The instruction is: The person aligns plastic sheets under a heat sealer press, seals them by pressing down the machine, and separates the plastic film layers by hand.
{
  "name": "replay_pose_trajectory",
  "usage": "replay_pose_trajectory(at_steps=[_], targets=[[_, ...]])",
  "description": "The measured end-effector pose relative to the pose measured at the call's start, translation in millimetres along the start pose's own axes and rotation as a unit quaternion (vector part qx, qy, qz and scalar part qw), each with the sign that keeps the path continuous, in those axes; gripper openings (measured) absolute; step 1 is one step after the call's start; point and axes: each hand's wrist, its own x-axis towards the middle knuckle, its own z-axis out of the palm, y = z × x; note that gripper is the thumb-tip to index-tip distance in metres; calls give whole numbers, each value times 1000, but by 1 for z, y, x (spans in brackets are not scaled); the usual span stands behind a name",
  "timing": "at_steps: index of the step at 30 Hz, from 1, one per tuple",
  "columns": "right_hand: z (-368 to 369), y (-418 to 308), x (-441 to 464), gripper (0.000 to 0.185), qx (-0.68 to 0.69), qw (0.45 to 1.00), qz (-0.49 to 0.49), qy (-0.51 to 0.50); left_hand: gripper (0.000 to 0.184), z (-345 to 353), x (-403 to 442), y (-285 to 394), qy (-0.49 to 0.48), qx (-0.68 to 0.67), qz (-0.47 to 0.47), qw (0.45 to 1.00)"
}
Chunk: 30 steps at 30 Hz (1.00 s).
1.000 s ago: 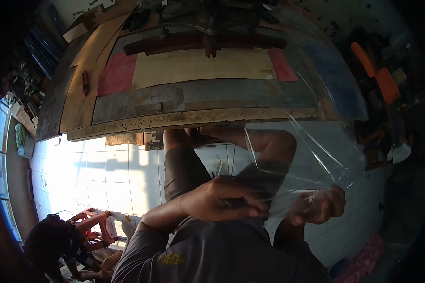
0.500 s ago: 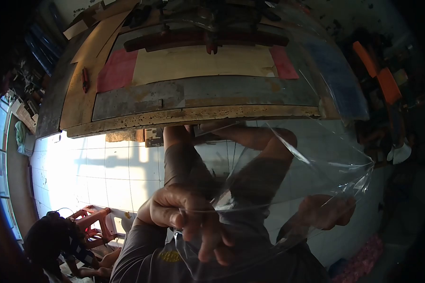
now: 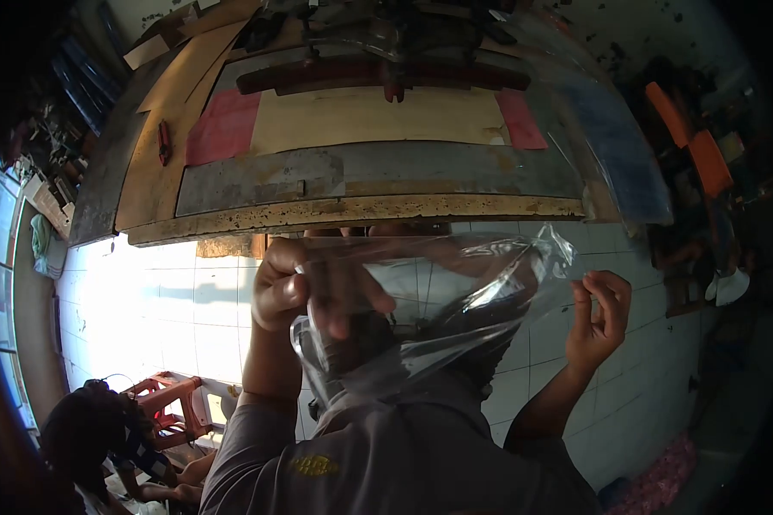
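Before the counter (image 3: 386,209): clear film (image 3: 498,296) is held.
Left hand (image 3: 279,287): film is gripped by fingers (image 3: 325,296).
Right hand (image 3: 601,318): fingers are curled beside film; grip cannot be told.

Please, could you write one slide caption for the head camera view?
The left hand holds a clear, wrinkled plastic film, the right hand near it, before a worn wooden-edged table.

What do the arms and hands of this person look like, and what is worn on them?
The left hand and right hand are bare, without gloves. Both forearms are uncovered below short, dark grey sleeves. The matching shirt has a yellow marking.
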Motion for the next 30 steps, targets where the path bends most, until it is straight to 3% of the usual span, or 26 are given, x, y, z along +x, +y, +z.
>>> replay_pose_trajectory(at_steps=[2, 3, 6, 8, 14, 17, 19, 22, 25, 27, 30], targets=[[17, -9, 6, 23, -30, 999, 21, -3, 35, -2, 6, -3, 31, 71, -23, 997], [23, -15, 8, 36, -12, 1000, 2, 7, 33, 4, 11, -7, 38, 78, -44, 995], [47, -41, 3, 44, 28, 996, -76, -25, 20, 10, 11, -34, 39, 78, -72, 994], [63, -52, 4, 39, 32, 992, -103, -69, 17, 15, 13, -39, 60, 3, -202, 978], [87, -46, -7, 22, 77, 988, -99, -92, 18, 8, 13, -45, 85, -30, -241, 966], [89, -39, -10, 22, 116, 989, -55, -76, 20, -2, 16, -32, 58, 60, -267, 960], [90, -34, -11, 22, 145, 989, -10, -28, 22, -15, 19, -29, -6, 193, -222, 956], [94, -31, -8, 26, 145, 989, -11, 9, 21, -10, 19, -34, 24, 180, -232, 956], [92, -31, -10, 21, 122, 992, 21, -26, 19, -8, 18, -42, 74, 100, -236, 964], [91, -28, -5, 24, 189, 979, 13, -74, 19, -2, 20, -51, 102, 38, -226, 968], [85, -37, 8, 40, 313, 941, 63, -113, 18, 1, 22, -58, 25, 270, -179, 946]])
